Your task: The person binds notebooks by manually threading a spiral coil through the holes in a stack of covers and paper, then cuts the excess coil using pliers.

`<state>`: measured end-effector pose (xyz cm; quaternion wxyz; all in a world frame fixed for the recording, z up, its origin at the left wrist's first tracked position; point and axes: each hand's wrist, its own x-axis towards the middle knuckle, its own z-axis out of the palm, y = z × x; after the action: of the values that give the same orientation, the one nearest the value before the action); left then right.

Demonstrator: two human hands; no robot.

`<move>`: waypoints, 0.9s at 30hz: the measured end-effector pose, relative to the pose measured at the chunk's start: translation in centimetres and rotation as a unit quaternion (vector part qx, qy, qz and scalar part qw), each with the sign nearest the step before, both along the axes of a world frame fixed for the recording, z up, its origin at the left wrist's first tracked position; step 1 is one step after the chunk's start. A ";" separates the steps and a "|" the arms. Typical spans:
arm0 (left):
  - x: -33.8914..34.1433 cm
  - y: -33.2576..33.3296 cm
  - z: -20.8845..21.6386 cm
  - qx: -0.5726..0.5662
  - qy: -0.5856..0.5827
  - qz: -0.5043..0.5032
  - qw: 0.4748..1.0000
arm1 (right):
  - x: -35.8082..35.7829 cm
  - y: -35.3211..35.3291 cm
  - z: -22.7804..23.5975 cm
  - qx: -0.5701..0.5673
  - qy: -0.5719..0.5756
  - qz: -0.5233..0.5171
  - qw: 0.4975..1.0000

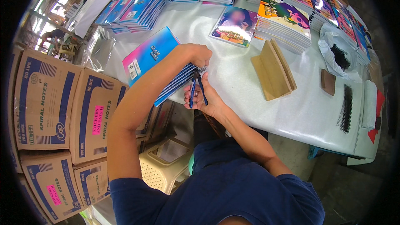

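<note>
My right hand (pixel 208 98) is wrapped round a pair of pliers (pixel 192 91) with dark blue handles, its jaws pointing up at the spiral-bound edge of a notebook stack. Above it, my left hand (pixel 198 54) is closed at the corner of that stack; whatever its fingers pinch is hidden. Coiled edges of several blue notebooks (pixel 173 85) show below my left forearm. Partly covered by the same forearm, a blue-and-pink notebook (pixel 146 54) lies cover up at the table's near left.
Blue-and-pink notebook stacks (pixel 139 10) stand at the far left, colourful ones (pixel 285 21) at the far right. A folded brown cardboard piece (pixel 273 73), a plastic bag (pixel 329 48) of black coils and loose coils (pixel 345 110) lie rightward. Cartons (pixel 48 100) and a beige stool (pixel 160 166) are at left.
</note>
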<state>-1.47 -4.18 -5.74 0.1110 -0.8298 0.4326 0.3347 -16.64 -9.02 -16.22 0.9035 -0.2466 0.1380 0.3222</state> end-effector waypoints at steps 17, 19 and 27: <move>-1.1 0.6 -1.7 -0.016 -0.095 -0.027 0.995 | -0.8 -0.1 0.3 -0.013 0.026 0.010 1.000; -1.1 0.4 -1.5 0.004 -0.090 -0.029 0.996 | -0.5 -0.3 1.1 -0.007 0.052 0.001 0.999; -1.2 0.3 -1.3 0.002 -0.090 -0.023 0.996 | -0.1 -0.8 0.4 0.021 0.061 0.023 0.998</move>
<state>-2.69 -3.85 -7.06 0.1583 -0.8463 0.4390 0.2568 -16.76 -9.81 -15.82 0.8907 -0.2104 0.1800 0.3605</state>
